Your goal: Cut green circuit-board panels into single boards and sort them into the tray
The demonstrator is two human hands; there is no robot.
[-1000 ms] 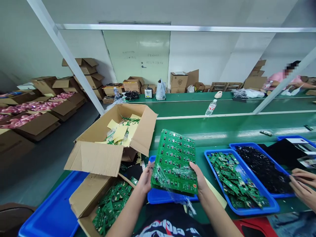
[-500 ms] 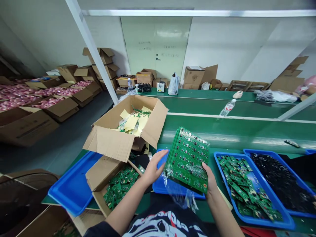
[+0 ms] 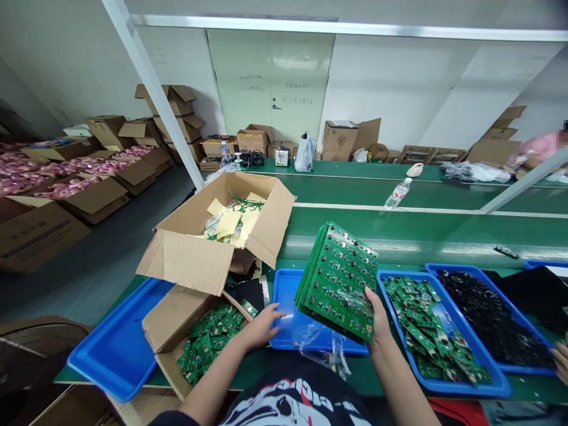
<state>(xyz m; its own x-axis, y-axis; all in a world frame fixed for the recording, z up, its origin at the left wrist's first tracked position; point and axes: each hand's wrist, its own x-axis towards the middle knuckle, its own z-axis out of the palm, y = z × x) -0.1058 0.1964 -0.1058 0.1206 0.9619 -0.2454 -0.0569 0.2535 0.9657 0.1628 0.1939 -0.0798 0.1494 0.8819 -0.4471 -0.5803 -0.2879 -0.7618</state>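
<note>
A tilted stack of green circuit board panels [image 3: 339, 284] is held up by my right hand [image 3: 378, 316], which grips its lower right edge. My left hand [image 3: 262, 326] is off the stack, fingers apart, at the left end of a blue tray [image 3: 284, 296]. Clear plastic wrap [image 3: 326, 346] lies over that tray's front edge, below the stack. Just left of my left hand, a cardboard box [image 3: 166, 361] holds loose small circuit boards [image 3: 208, 340]. To the right of the stack, another blue tray [image 3: 499, 383] is heaped with small green boards [image 3: 428, 331].
An open carton [image 3: 284, 216] with yellow paper stands behind the small box. Another blue tray [image 3: 110, 343] lies at far left. Black parts [image 3: 492, 319] fill a tray at right, where another person's hand [image 3: 561, 358] shows. A water bottle [image 3: 398, 194] lies farther back.
My left hand has moved down and left, away from the stack and plastic. The plastic wrap has dropped lower onto the tray. My right hand still holds the stack. The view has turned slightly right.
</note>
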